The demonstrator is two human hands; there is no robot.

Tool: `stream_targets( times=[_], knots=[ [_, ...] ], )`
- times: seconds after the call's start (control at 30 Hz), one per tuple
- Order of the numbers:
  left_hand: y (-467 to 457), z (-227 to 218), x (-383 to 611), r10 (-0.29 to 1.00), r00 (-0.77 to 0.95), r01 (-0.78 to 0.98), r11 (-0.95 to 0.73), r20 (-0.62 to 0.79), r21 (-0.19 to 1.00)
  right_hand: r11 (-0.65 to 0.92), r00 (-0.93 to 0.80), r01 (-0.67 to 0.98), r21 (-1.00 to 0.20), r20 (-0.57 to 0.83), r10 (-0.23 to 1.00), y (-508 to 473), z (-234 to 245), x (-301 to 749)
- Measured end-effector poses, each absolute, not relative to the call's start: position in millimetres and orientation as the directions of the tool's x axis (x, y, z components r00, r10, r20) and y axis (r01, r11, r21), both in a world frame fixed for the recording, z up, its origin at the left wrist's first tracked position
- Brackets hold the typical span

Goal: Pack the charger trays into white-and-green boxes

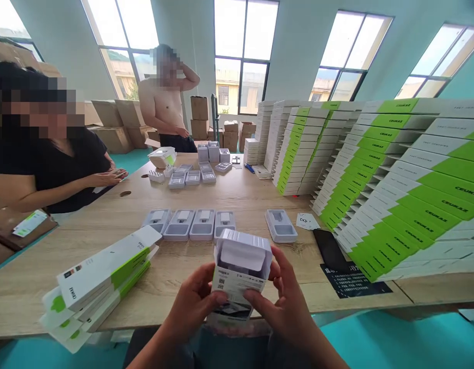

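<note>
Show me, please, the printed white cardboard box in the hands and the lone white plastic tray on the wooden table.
Printed white cardboard box [234, 283]: head view, on its printed side.
Lone white plastic tray [281, 226]: head view, on its middle part.

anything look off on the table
The loose stack of white and green boxes looks odd: it is fanned out unevenly, and its lower corners overhang the near edge of the wooden table. The white tray on the right also sits angled, apart from the row of four trays.
</note>
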State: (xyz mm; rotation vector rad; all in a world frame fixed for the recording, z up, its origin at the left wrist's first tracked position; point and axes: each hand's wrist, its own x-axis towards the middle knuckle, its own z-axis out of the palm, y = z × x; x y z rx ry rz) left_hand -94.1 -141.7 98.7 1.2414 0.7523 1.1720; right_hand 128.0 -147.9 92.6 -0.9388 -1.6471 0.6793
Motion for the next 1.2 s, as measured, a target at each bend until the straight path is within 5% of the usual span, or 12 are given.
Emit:
stream_targets(
  times=[0.13,0.23,0.57,0.77,0.97,1.2],
  knots=[
    [-155,89,-94,0.965,0.233,-0.255,-0.058,0.12,0.965,0.755,-0.242,0.325,-0.57,0.721,0.649,-154,119,137],
    [-158,89,-99,0.969,0.164,-0.191,-0.15,0.182,0.97,0.808,-0.401,0.379,-0.451,0.706,0.583,-156,144,139],
    [-176,68,-103,0.895,-0.071,0.077,-0.435,0.44,0.897,0.697,-0.141,0.487,-0.526,0.74,0.657,-163,67,140],
    [-167,68,-120,0.746,0.225,0.317,-0.664,0.626,0.677,0.799,-0.355,0.37,-0.475,0.722,0.594,-147,82,140],
    [-159,92,-138,0.753,0.46,0.495,-0.657,0.47,0.569,0.839,-0.464,0.302,-0.452,0.699,0.544,-133,88,142],
    [-162,95,-140,0.779,0.448,0.544,-0.627,0.438,0.558,0.876,-0.514,0.299,-0.379,0.709,0.483,-120,109,151]
  ],
)
